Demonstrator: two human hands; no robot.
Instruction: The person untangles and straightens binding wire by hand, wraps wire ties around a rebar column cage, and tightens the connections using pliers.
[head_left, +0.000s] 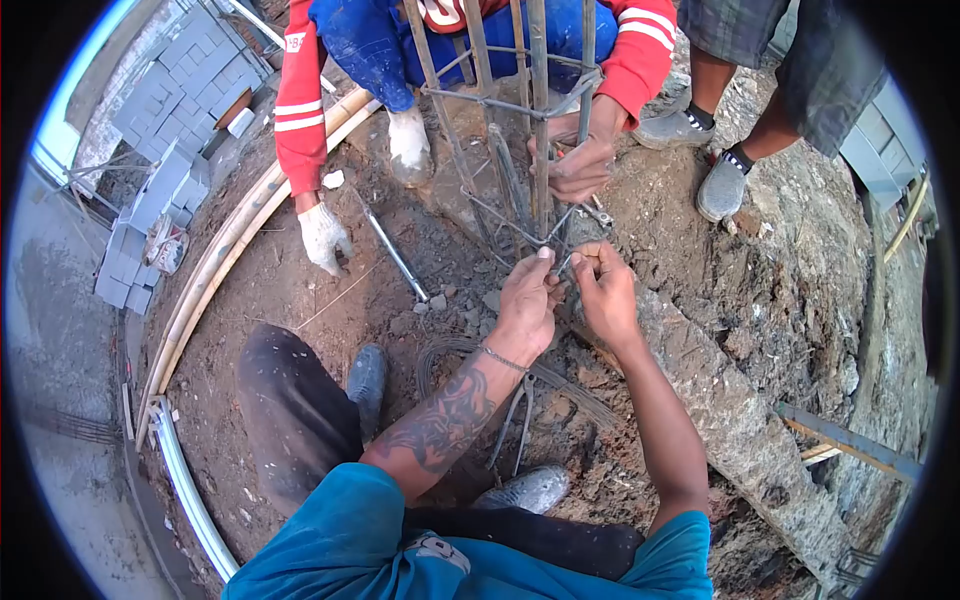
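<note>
Vertical rebar of a column cage (540, 120) rises in front of me, ringed by thin steel stirrups (500, 102). At a low stirrup corner, my left hand (528, 305) is closed, its thumb and fingers pinching at a short tie wire (564, 264). Just to the right, my right hand (604, 290) pinches the same wire between thumb and fingertips. The wire is thin and partly hidden by my fingers. Below my left wrist, pincers (518, 420) stand with handles spread, their head partly hidden. A coil of tie wire (430, 362) and a bundle of straight wires (580, 395) lie on the soil.
Opposite, a co-worker's bare hand (585, 160) is at the rebar; their gloved hand (323, 238) hangs near a metal bar (395, 250). Another person's shoes (722, 188) are at right. A concrete edge (720, 420), bamboo poles (225, 225) and stacked grey blocks (185, 85) surround us.
</note>
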